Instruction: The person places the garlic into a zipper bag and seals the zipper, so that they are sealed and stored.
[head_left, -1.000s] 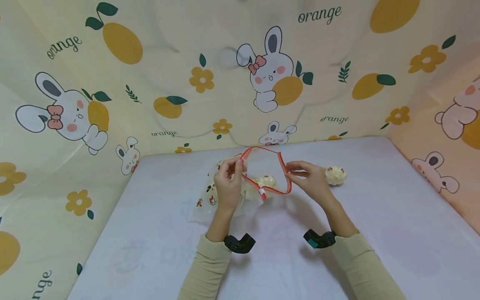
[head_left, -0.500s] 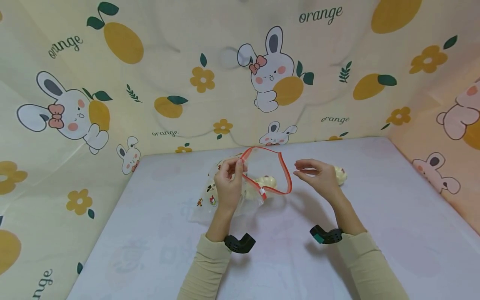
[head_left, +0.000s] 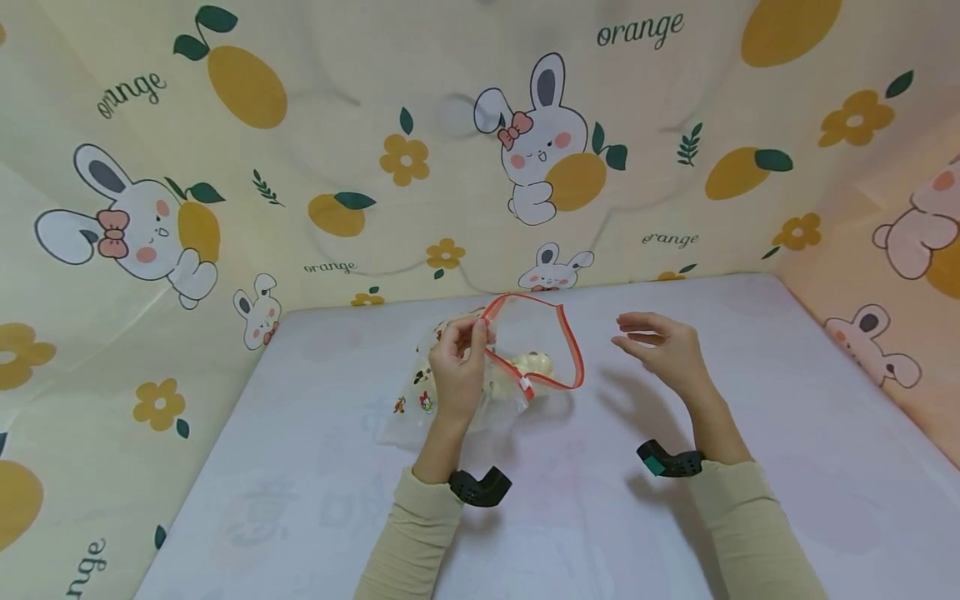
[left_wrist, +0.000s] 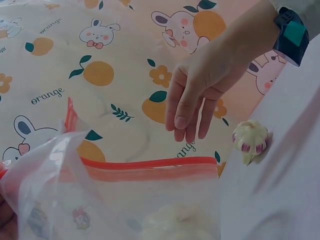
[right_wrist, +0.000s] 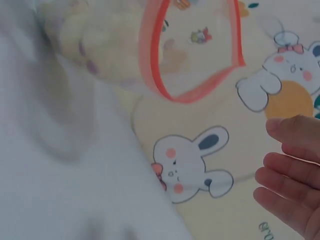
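A clear zip bag (head_left: 414, 408) with cartoon prints and a red zip rim (head_left: 575, 346) lies on the table, its mouth spread wide to the right. My left hand (head_left: 459, 367) pinches the rim at the mouth's left side. Pale, purple-marked garlic bulbs (head_left: 534, 363) show inside the bag. My right hand (head_left: 667, 350) is held to the right of the mouth, touching nothing, fingers loosely bent and apart from the thumb. In the left wrist view, a loose garlic bulb (left_wrist: 250, 137) lies on the table beyond the bag; the right hand hides it from the head view.
A white cloth covers the table (head_left: 300, 500). Behind it hangs a cream backdrop (head_left: 450, 208) printed with rabbits and oranges, which also closes off the left and right sides. Each wrist wears a black camera band (head_left: 480, 487).
My right hand has let go of the red rim and moved right, now covering the loose garlic bulb in the head view. My left hand and the bag have stayed put.
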